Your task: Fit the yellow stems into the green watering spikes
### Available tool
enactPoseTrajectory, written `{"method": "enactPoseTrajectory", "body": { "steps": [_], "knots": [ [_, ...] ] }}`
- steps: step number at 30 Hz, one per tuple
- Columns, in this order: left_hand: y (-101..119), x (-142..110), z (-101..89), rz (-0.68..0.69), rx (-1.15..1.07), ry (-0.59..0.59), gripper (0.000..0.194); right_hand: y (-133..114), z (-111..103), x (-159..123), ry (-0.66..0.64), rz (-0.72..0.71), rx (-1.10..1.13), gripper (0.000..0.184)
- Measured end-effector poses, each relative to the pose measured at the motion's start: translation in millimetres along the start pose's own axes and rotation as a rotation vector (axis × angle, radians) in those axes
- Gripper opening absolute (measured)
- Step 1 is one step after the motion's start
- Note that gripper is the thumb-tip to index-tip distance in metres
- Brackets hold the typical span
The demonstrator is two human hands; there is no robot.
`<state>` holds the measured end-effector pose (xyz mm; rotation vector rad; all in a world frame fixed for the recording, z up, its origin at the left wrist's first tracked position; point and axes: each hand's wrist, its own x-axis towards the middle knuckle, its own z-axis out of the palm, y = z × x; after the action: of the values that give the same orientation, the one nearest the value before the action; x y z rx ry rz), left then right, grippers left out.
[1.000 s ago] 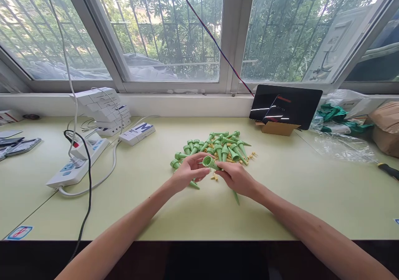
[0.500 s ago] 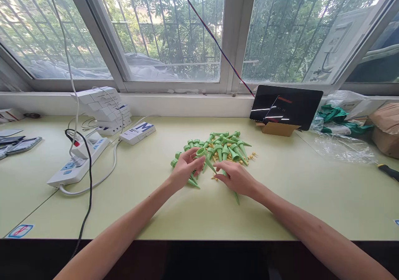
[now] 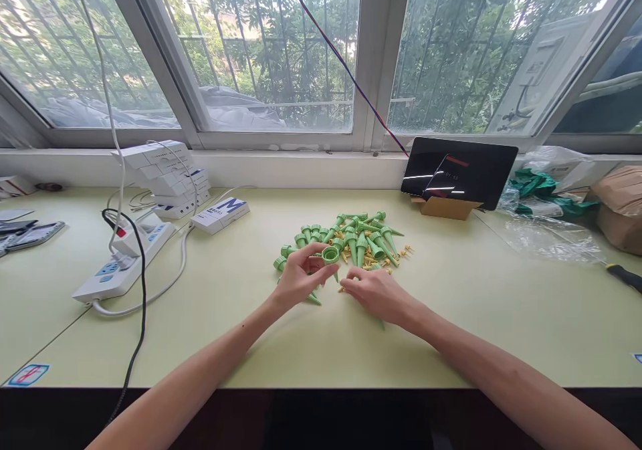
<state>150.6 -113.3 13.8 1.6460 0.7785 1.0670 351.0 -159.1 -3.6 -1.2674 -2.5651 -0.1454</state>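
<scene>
My left hand (image 3: 299,277) is closed around a green plastic watering spike (image 3: 330,255), its round open end facing me and its pointed tip hanging down. To the right, my right hand (image 3: 374,291) has thumb and fingers pinched together low over the table. A small yellow plastic piece (image 3: 342,289) shows at its fingertips. Behind both hands lies a pile of green watering spikes (image 3: 361,244), with several loose yellow pieces (image 3: 402,252) scattered at its right side. More spikes lie partly hidden under my left hand, and another is mostly covered by my right hand.
At left stand a white power strip (image 3: 125,263) with cables, a small white box (image 3: 221,214) and stacked white boxes (image 3: 165,176). A dark tablet (image 3: 459,172) leans on a cardboard stand (image 3: 446,208) at the back. Clear plastic wrap (image 3: 556,236) and a black-handled tool (image 3: 624,276) lie at right.
My left hand has turned the spike more upright, away from my right hand. My right fingers have let go of the spike's tip area and closed lower, at the yellow piece.
</scene>
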Motion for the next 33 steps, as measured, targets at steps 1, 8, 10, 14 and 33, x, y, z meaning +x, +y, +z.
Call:
{"method": "enactPoseTrajectory", "body": {
  "steps": [1, 8, 10, 14, 33],
  "knots": [
    [-0.5, 0.1, -0.2, -0.005, -0.001, -0.005, 0.032, 0.0, -0.2, 0.0, -0.015, -0.002, -0.009, 0.017],
    [-5.4, 1.3, -1.8, -0.025, -0.009, -0.012, 0.036, 0.6, -3.3, -0.6, -0.106, -0.026, -0.034, 0.024],
    [-5.5, 1.5, -1.4, -0.034, -0.013, -0.009, 0.036, 0.3, -4.7, -0.8, -0.114, -0.030, -0.038, 0.026],
    [-3.4, 1.9, 0.0, -0.056, -0.013, 0.011, 0.036, -0.4, -7.3, -0.9, -0.116, -0.036, -0.040, 0.025],
    [0.0, 1.7, 0.4, -0.097, -0.006, 0.025, 0.037, -0.6, -3.6, -2.5, -0.062, -0.053, -0.037, 0.022]
  ]
}}
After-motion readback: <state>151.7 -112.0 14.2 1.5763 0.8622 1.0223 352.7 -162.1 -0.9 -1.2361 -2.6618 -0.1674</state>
